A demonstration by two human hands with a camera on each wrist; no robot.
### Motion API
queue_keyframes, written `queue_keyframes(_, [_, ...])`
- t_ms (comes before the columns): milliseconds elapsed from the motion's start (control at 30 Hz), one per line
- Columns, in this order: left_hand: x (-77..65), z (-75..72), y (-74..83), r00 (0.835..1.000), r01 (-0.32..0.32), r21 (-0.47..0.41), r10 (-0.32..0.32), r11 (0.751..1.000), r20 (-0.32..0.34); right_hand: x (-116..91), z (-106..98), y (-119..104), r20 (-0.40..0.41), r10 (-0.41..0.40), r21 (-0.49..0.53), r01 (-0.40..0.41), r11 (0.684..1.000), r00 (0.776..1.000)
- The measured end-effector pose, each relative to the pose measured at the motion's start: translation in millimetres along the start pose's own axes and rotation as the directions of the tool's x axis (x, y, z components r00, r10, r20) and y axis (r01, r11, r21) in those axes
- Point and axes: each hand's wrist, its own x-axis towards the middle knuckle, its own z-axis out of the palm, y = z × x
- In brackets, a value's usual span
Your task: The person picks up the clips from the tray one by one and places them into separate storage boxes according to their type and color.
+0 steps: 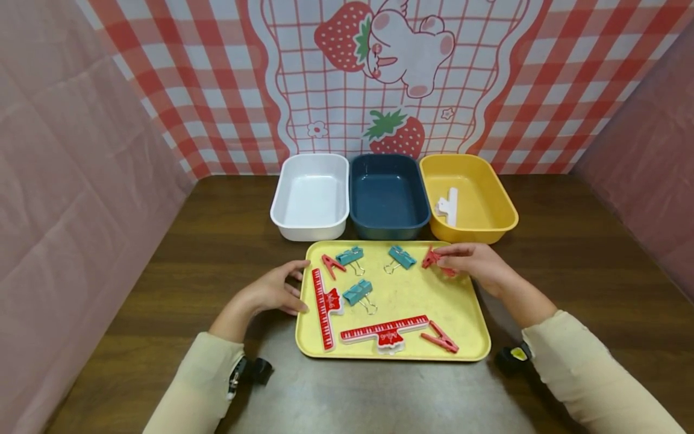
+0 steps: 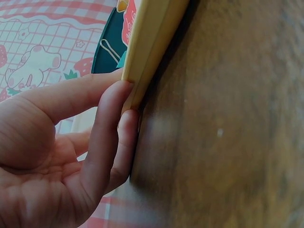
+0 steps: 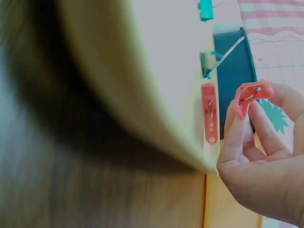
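Observation:
My right hand (image 1: 477, 262) pinches a red clothespin (image 3: 251, 97) between thumb and fingers over the tray's back right corner. Another red clothespin (image 3: 209, 114) lies on the yellow tray (image 1: 423, 295) close by. My left hand (image 1: 276, 289) touches the tray's left rim, its fingers lightly bent, as the left wrist view also shows. Two red clips with a piano-key pattern lie on the tray, one along the left side (image 1: 325, 310) and one near the front (image 1: 385, 330). Several teal binder clips (image 1: 358, 292) and two more red clothespins (image 1: 332, 266) lie there too.
Behind the tray three bins stand side by side: white (image 1: 310, 232), dark blue (image 1: 389, 232) and yellow (image 1: 482, 236). A white clip (image 1: 450, 207) lies inside the yellow one. A checked cloth (image 1: 217, 90) hangs behind the wooden table (image 1: 228, 223).

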Motion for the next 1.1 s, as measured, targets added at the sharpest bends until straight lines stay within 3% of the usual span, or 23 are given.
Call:
queue_keyframes(167, [0.5,-0.5,-0.2,1.000,-0.004,-0.005,0.004,1.000,0.007,2,2,-3,0.021,0.048,0.150,-0.051,0.987,0.999])
queue_keyframes(400, [0.7,-0.7,0.2,1.000,0.004,-0.002,-0.004,1.000,0.004,7,3,-8,0.042,0.065,0.274,-0.074,0.959,0.997])
queue_keyframes(733, [1.5,-1.0,-0.7,1.000,0.015,-0.009,-0.015,1.000,0.004,11,2,-16,0.080,0.006,0.459,-0.042,0.887,0.997])
queue_keyframes(1100, [1.9,-0.8,-0.6,1.000,0.026,-0.006,-0.026,1.000,-0.006,22,7,-28,0.079,-0.047,0.582,-0.008,0.813,0.996])
